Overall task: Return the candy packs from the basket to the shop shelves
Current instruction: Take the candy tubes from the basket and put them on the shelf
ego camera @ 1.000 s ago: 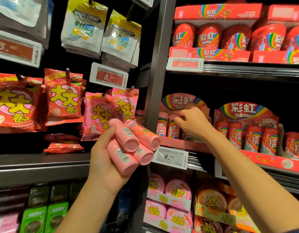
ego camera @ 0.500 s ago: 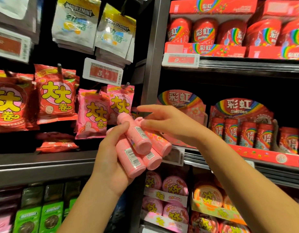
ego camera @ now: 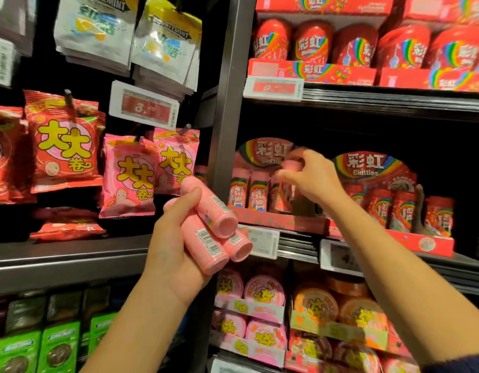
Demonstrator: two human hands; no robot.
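Pink candy tubes (ego camera: 210, 232) — three are visible — are gripped in a bundle by the left hand (ego camera: 173, 249), fingers and thumb curled round them, barcoded ends tilted toward the camera, in front of the grey shelf upright (ego camera: 227, 109). One more pink tube (ego camera: 290, 164), blurred, is pinched by the fingers of the right hand (ego camera: 311, 179) and held above the pink display tray (ego camera: 276, 220) on the middle shelf, where matching tubes (ego camera: 249, 191) are stood upright. Red Skittles tubes (ego camera: 394, 208) are ranged just to the right; a price label (ego camera: 262, 242) is fixed to the shelf edge below.
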